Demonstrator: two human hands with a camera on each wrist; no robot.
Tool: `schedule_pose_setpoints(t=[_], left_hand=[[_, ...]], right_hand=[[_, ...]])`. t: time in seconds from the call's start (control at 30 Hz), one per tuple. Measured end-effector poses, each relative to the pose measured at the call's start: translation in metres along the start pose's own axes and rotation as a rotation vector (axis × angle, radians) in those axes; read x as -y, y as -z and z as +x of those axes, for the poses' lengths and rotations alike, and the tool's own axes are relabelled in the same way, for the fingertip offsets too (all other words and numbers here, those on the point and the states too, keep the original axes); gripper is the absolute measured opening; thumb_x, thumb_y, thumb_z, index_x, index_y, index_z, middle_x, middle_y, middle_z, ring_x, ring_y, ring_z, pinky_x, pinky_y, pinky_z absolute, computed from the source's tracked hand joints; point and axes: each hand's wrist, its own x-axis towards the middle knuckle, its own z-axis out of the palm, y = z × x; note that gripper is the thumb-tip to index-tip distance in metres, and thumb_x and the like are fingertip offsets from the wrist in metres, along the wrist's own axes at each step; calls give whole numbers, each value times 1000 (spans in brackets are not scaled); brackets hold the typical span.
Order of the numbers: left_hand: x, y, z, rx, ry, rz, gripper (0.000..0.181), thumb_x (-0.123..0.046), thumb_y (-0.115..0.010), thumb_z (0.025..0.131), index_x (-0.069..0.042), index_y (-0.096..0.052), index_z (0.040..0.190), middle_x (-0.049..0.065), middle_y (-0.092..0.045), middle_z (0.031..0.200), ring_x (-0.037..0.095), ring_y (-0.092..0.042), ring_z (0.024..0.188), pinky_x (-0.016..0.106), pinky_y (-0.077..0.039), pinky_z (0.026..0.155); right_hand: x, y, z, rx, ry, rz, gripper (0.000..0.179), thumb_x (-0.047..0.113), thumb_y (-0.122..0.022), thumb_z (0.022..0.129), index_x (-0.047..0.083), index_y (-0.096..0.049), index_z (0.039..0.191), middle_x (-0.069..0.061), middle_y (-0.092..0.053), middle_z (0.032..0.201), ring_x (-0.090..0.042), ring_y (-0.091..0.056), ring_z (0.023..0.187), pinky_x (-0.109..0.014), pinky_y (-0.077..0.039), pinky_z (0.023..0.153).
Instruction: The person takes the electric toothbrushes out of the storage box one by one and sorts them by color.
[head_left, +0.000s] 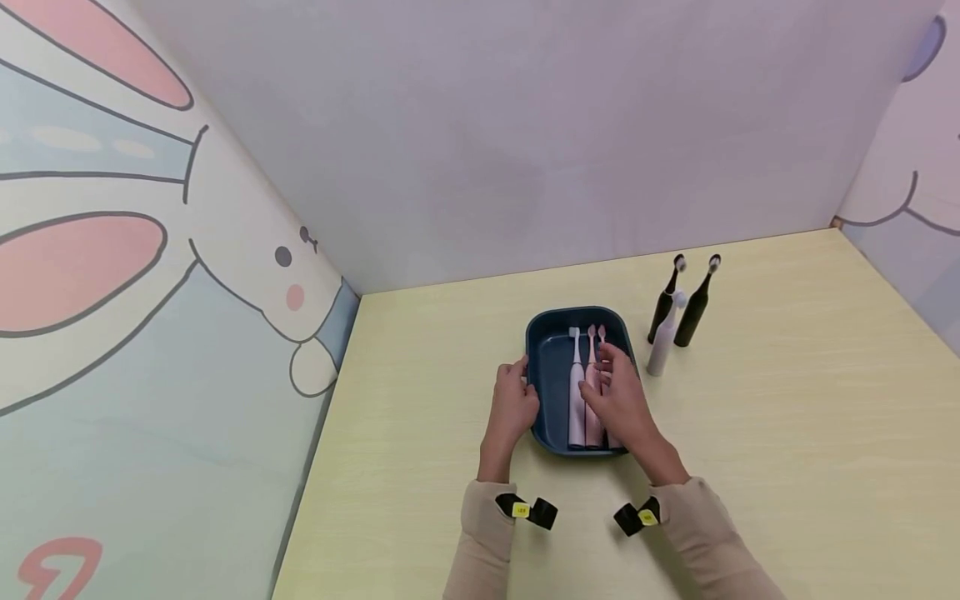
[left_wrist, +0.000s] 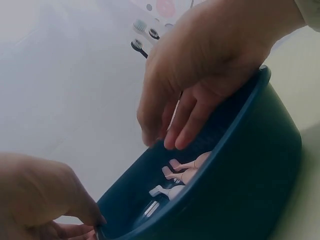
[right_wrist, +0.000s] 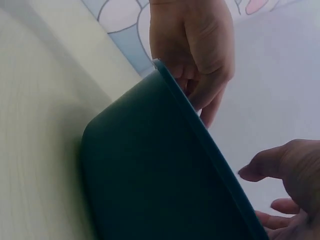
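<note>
On a pale yellow tabletop (head_left: 420, 375), your left hand (head_left: 514, 402) grips the rim of a dark blue bin (head_left: 551, 408) holding three toothbrushes (head_left: 577, 408); your right hand (head_left: 624, 402), fingers relaxed, is over them. Beyond rises a lilac-grey wall (head_left: 525, 150); a rabbit mural (head_left: 243, 279) covers your left.

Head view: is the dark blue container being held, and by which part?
Yes: the left hand holds the dark blue container by its left rim.

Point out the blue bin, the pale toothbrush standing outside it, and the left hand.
Blue bin (right_wrist: 145, 160), right wrist view, outer wall.
Pale standing toothbrush (head_left: 662, 346), head view, handle.
Left hand (head_left: 513, 405), head view, its back.
</note>
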Motion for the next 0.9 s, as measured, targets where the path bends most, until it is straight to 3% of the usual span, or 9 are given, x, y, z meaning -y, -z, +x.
schedule_pose_setpoints(t=[0.33,0.57,0.9], left_hand=[[0,1,-1,1,-4,-14,47,3,-49,91,2,-47,138,16,-50,113,15,-50,80,29,-46,72],[0,2,0,12,6,-15,48,2,-49,91,1,-46,139,16,-50,115,15,-50,82,29,-45,72],[-1,1,0,-2,0,5,48,3,-49,90,2,-47,138,16,-50,115,15,-51,82,30,-46,72]], right_hand=[[4,-15,5,177,-72,-181,68,12,-65,87,-5,-29,142,-27,-40,137,-36,-49,118,-50,-44,97],[12,-24,8,237,-78,-330,71,14,-67,87,-6,-28,142,-31,-37,142,-39,-44,126,-53,-39,101],[18,-29,13,294,-123,-396,72,16,-67,88,-5,-28,144,-31,-40,140,-40,-46,124,-52,-43,98]])
